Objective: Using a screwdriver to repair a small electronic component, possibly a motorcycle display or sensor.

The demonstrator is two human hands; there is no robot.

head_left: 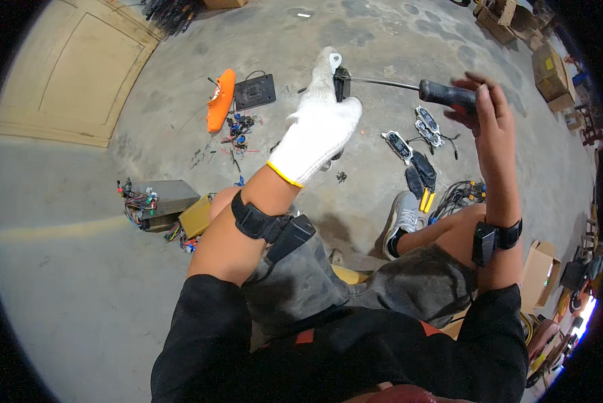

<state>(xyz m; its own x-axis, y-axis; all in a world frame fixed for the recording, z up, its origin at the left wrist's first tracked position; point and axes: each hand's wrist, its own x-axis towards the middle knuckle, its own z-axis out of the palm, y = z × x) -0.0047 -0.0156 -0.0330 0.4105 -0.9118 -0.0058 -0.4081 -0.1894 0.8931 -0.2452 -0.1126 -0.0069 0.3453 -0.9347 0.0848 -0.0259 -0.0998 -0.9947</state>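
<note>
Screwdriver (409, 87), long thin shaft w/ dark handle, is held up in the air above the concrete floor (66, 282), tip set into a small black part (342, 82) with a white tab. Largest things first: floor, then a pale door panel (66, 64) lying flat far left, cardboard boxes (549, 70) far right, a grey box w/ coloured wires (155, 201) at left, an orange cover (221, 99) beside a flat black plate (255, 91).

Left hand (318, 131), in a white knit glove, is wrapped round the small black part, holding it up. Right hand (479, 101), bare, is closed round the screwdriver handle.

Risk, as I judge it: the part is unsupported, so if the tip slips out of it the shaft could jab the gloved palm, or the part could drop among the bits on the floor below.
</note>
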